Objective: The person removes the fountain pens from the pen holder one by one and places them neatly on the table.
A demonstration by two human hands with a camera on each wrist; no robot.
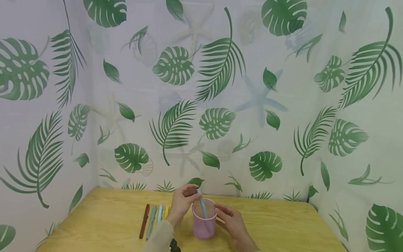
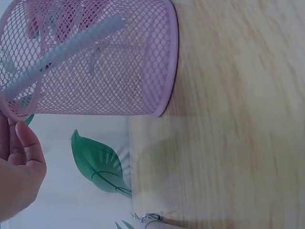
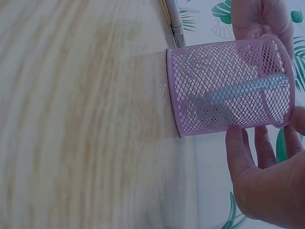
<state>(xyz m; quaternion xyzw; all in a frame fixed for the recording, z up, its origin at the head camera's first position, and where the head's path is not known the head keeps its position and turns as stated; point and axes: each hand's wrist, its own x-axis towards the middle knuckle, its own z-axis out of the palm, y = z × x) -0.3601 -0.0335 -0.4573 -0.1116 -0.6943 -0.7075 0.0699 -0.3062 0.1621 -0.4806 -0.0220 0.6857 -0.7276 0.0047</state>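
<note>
A pink mesh pen holder (image 1: 199,226) stands upright on the table between the two hands. My left hand (image 1: 184,203) pinches the top end of a light blue pen (image 1: 202,204) at the holder's mouth. The pen's lower part slants down inside, showing through the mesh in both wrist views. On the opposite side, my right hand (image 1: 232,223) holds the pen holder, its fingers (image 3: 237,148) against the mesh wall and up at the rim.
Left of the holder, a dark red pen (image 1: 144,221), a grey-green pen (image 1: 151,222), a pale blue pen (image 1: 160,214) and a yellow pen (image 1: 166,210) lie side by side on the wooden table (image 1: 270,224). A leaf-patterned curtain (image 1: 220,147) borders the table's back and sides.
</note>
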